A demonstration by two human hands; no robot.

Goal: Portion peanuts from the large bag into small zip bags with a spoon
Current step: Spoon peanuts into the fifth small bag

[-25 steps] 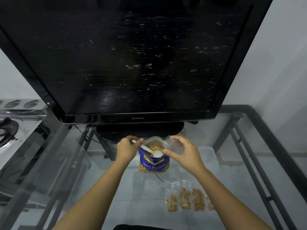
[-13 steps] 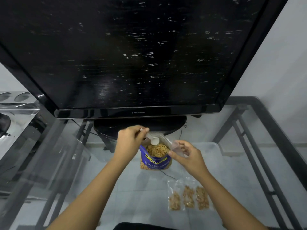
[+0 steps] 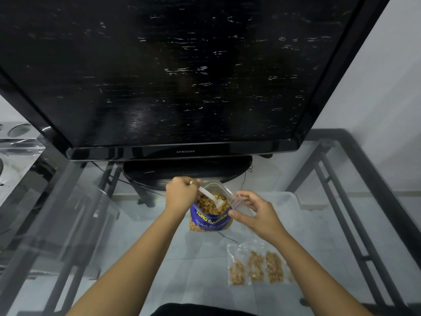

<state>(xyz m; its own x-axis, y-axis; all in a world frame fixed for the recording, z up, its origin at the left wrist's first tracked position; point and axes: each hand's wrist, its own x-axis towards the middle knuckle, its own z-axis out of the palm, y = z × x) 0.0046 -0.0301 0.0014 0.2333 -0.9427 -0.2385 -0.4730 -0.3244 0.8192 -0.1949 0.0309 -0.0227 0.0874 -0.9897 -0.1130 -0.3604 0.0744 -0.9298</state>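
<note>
Your left grip [image 3: 181, 192] is curled round the white spoon [image 3: 211, 198]. The spoon's bowl sits among the peanuts [image 3: 204, 204] in the open large bag [image 3: 209, 222], which stands upright on the glass bench [image 3: 200, 270]. Your right grip [image 3: 257, 213] pinches a clear small zip bag [image 3: 239, 201] just beside the large bag's rim. Filled zip bags [image 3: 257, 266] lie nearer you.

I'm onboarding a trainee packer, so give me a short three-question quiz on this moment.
1. True or false: the left hand holds the spoon, whose bowl is in the large bag.
2. The right hand pinches: A) a lid, B) a clear zip bag, C) a napkin.
3. Fill in: the filled bags lie on the table to the ___ of the large bag.

Key: 1 true; 2 B; 3 right.
</note>
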